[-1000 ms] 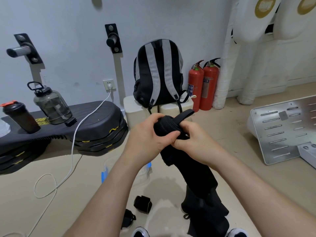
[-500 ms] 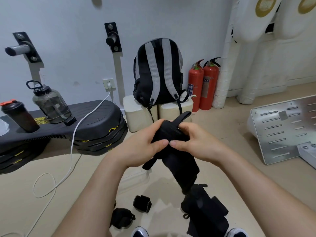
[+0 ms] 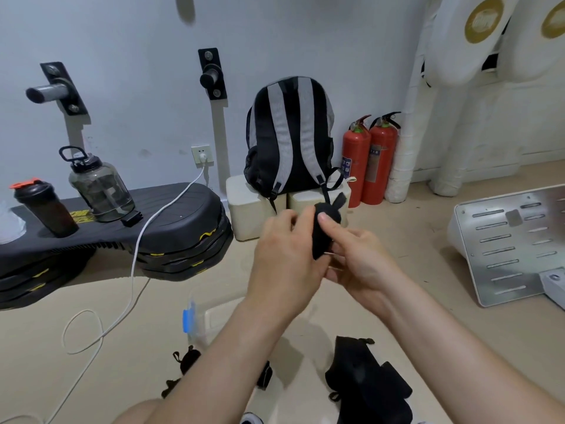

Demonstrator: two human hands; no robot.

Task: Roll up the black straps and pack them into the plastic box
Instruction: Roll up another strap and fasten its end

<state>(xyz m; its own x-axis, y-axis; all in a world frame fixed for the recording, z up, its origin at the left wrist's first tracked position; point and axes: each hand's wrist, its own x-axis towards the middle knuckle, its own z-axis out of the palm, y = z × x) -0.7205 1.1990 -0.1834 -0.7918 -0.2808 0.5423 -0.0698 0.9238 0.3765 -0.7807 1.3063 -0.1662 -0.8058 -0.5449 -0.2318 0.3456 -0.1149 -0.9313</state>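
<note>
Black strap (image 3: 324, 232), wound into a tight roll, sits between my two hands, raised well above the floor (image 3: 412, 240). My left hand (image 3: 284, 258) wraps round the roll from the left, with the fingers curled behind it. My right hand (image 3: 359, 264) pinches it from the right, with the thumb pressed on the front of the roll and the fingers tucked beneath. A short loose end of the strap pokes up from the top of the roll.

Below my forearms, on the beige floor, stands the clear plastic box (image 3: 214, 316), with a blue latch (image 3: 187, 320) on its left side. My left arm covers part of it, and I cannot tell what lies inside. Nearer to me on the floor lie more black straps. A loose heap (image 3: 367, 384) is on the right. One small roll (image 3: 188, 361) and a second small roll (image 3: 264, 374) are on the left, either side of my left arm.

Against the far wall a black and grey backpack (image 3: 290, 136) rests on pale blocks (image 3: 250, 203), with two red fire extinguishers (image 3: 370, 160) just beside it on the right.
</note>
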